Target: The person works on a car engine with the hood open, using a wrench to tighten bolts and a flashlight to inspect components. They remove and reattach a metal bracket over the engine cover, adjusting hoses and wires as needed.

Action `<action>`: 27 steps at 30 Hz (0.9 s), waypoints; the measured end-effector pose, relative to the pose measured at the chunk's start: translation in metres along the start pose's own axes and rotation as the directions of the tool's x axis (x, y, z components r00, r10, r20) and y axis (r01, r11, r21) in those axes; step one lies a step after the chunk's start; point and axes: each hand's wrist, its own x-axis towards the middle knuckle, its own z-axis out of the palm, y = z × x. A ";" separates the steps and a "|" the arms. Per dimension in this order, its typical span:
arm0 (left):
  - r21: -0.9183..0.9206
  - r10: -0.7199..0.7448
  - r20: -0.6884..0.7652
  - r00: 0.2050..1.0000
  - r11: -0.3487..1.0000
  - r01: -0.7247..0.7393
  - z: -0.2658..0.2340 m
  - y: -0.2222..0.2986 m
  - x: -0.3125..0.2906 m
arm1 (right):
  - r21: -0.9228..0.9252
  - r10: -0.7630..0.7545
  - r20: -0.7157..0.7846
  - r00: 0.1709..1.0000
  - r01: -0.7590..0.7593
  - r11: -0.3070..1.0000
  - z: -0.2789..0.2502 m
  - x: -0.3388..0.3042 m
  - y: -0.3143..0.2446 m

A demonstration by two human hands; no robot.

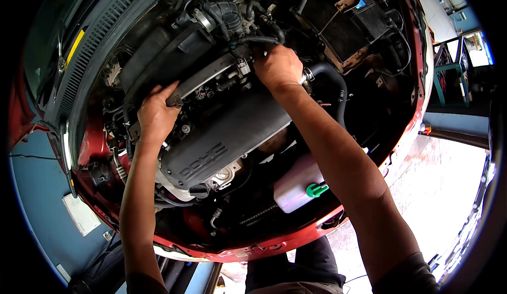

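I lean over the open engine bay of a red car. My left hand [156, 113] grips the near end of a long grey metal rail [207, 75] that runs across the top of the engine. My right hand [278, 66] is closed on the far end of that rail, beside a black hose [330, 78]. A dark grey engine cover [224, 135] lies just below the rail, between my forearms.
A black corrugated intake hose [224, 13] sits behind the rail. The battery [364, 19] is at the upper right. A white coolant tank with a green cap [316, 190] stands by the front. The red bumper edge [253, 249] runs along the bottom. Concrete floor lies at right.
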 end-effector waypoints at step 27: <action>-0.095 -0.096 0.124 0.988 0.990 0.108 0.006 0.005 -0.015 | -0.121 -0.098 -0.115 0.989 0.084 0.989 0.012 0.002 0.002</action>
